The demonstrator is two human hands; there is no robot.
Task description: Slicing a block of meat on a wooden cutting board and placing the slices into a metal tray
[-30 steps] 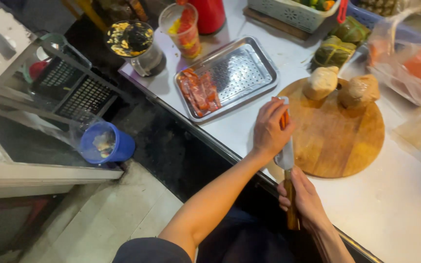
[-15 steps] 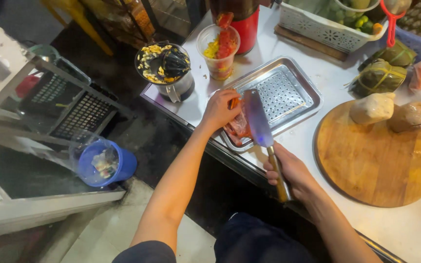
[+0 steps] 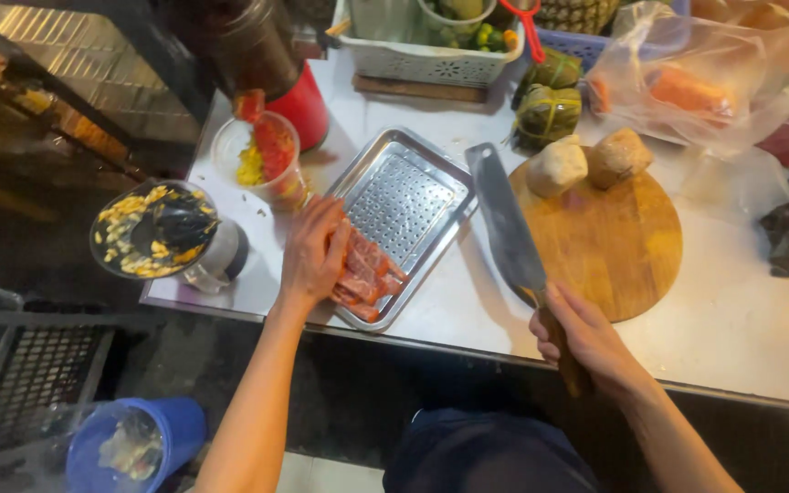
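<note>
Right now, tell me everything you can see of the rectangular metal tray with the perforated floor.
The rectangular metal tray with the perforated floor looks like shiny steel, with a raised rolled rim and rounded corners. It sits flat but angled on the white counter, between a clear plastic cup of red and yellow food and the round wooden cutting board. Red meat slices fill its near end; the rest is bare. The left hand rests on the slices.

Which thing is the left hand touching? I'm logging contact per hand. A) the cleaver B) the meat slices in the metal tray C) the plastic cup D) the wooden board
B: the left hand rests on the meat slices at the near end of the metal tray; the right hand holds the cleaver.
</note>
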